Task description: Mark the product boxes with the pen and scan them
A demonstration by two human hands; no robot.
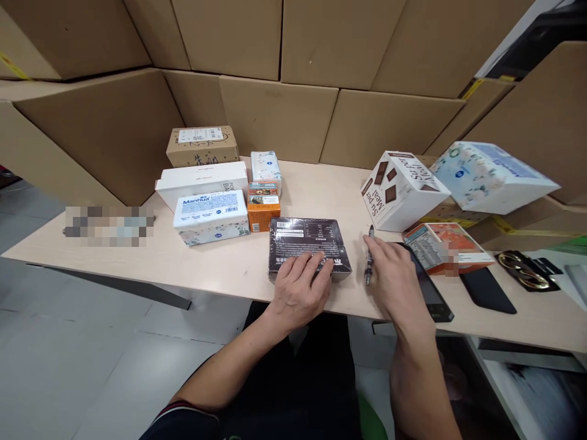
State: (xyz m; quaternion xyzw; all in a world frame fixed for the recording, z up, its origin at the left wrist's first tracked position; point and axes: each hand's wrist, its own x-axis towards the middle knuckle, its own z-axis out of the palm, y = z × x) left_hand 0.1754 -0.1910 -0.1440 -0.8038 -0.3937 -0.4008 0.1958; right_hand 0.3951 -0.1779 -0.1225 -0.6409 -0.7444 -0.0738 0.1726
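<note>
A dark shrink-wrapped box (pixel 307 238) with white print lies flat at the front of the table. On its top and near edge rests my left hand (pixel 305 281), fingers slightly spread and lying on the wrap rather than wrapped round it. To the right, my right hand (pixel 397 272) is palm down with bent fingers closed on a pen (pixel 368 266) at the tabletop. The pen points away from me, beside the box and apart from it. My right thumb is hidden. A black phone-like device (pixel 438 296) lies partly beneath the right hand and wrist.
Left of the dark box stand tissue packs (pixel 211 220), an orange box (pixel 264 208), a white box (pixel 202 180) and a brown carton (pixel 202 143). Rightward are a chocolate-print box (pixel 403 189), another tissue pack (pixel 490 177) and an orange-white box (pixel 452 244). Cardboard walls (pixel 275 116) enclose the table.
</note>
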